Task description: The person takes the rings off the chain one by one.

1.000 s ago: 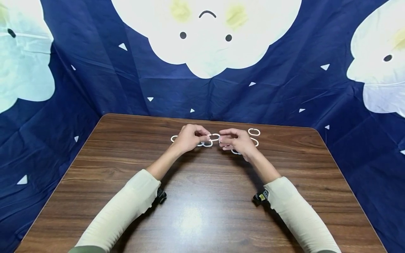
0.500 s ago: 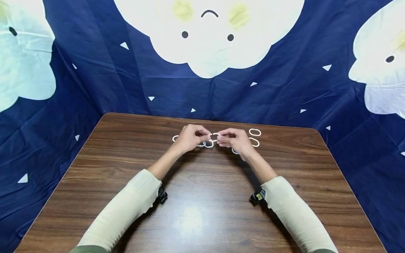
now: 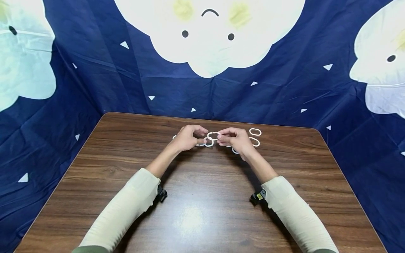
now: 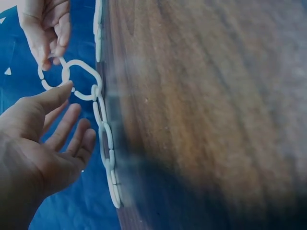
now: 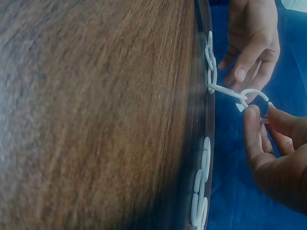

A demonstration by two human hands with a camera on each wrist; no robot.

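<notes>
White plastic chain links, each with a small gap, form a chain that lies partly on the table beside my left hand. My right hand pinches the end link between thumb and fingers, above the table. That link hooks through a neighbouring link, which is lifted and joins the rest of the chain. My left hand is close by on the left, its fingers loosely spread and thumb apart. In the left wrist view its thumb tip comes very near the raised links; whether it touches them I cannot tell.
Loose white links lie to the right of and under my right hand, another farther back. All rest near the far edge of the brown wooden table. A dark blue cloth with white clouds hangs behind and at the sides.
My right hand has moved slightly left and taken hold of the end link. The left hand has let go of that link, its fingers spreading and drawing back left.
</notes>
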